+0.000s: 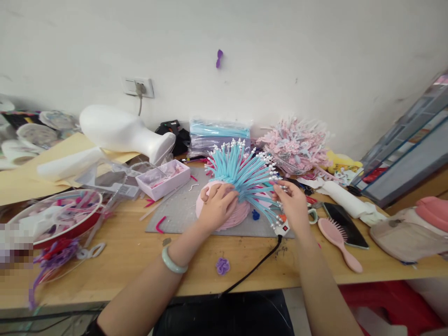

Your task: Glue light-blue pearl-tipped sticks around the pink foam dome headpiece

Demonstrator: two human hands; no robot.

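Sitting left of the pink base (238,218), a lilac box (171,187) probably keeps its small pieces handy. My left hand (217,205) curves over the base's top, likely steadying it; whether its fingers grip anything, I cannot tell. Blue bead-tipped stems (241,170) fan up and rightward from the base. Right of it, my right hand (292,203) pinches stem ends, apparently to part them; farther right lies a hairbrush (334,234).
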